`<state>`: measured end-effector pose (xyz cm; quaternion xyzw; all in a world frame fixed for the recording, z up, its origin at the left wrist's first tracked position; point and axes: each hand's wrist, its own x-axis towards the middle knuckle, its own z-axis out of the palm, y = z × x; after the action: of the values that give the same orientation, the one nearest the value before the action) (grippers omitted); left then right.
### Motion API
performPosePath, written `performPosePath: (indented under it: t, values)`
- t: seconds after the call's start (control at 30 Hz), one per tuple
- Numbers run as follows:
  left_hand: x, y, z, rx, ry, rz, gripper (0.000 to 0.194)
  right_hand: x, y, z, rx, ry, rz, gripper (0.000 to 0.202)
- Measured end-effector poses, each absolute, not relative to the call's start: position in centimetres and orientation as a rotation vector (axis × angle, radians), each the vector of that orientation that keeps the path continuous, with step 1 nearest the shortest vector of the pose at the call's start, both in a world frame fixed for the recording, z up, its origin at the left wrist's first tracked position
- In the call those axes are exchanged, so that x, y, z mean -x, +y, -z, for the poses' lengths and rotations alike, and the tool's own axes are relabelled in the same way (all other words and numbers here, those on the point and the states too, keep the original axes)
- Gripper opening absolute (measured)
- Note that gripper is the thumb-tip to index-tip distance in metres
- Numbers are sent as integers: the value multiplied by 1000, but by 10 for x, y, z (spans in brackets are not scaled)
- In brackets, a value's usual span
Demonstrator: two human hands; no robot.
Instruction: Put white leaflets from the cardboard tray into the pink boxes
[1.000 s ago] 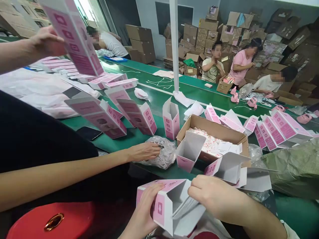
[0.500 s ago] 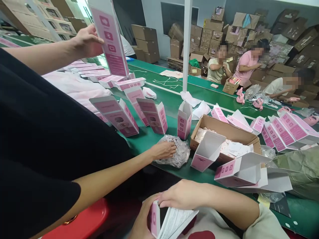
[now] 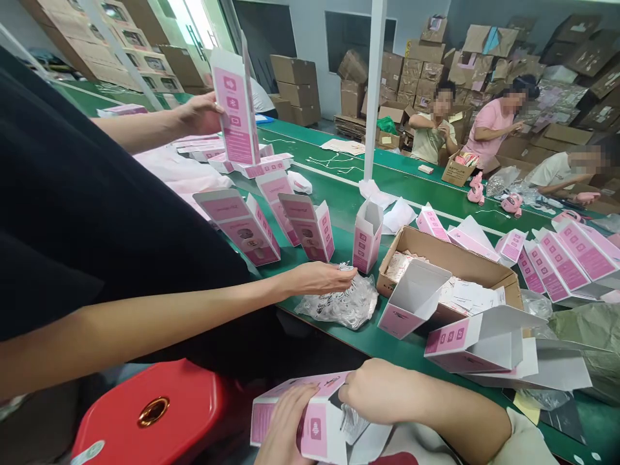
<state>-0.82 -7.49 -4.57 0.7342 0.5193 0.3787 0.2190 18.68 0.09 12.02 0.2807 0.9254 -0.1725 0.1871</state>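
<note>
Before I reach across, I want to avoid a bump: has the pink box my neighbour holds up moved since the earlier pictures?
Yes. The pink box in the neighbour's hand has moved rightward, closer to the white pole.

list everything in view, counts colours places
held box: one, pink-white, bottom centre
papers: several, white, at its opening
other boxes: many, pink-white, on table
carton: one, brown, on table
slips: many, white, in carton
plastic bag: one, clear, centre
table: one, green, midframe
stool: one, red, lower left
stacked cartons: many, brown, background
plastic items: several, pink, right
people: several, mixed clothing, left, far side
left hand: one, bare, on box
right hand: one, bare, box opening
</note>
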Motion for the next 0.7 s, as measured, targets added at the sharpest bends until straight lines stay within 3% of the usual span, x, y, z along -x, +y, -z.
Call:
performPosePath:
  t: [0.17, 0.37, 0.6, 0.7]
  values:
    - [19, -77, 45, -1967, 1494, -1055, 50, -192, 6, -111, -1145, 2594, 437, 22]
    - [18, -78, 33, -1755, 1563, -1083, 49, -208, 13, -105, -1112, 2872, 871, 37]
    - [15, -77, 28, -1842, 1512, -1087, 46, -201, 21, -107, -860, 2653, 1112, 31]
    - [18, -81, 27, -1741, 1566, -1106, 50, -187, 52, -89, -1318, 2628, 1107, 27]
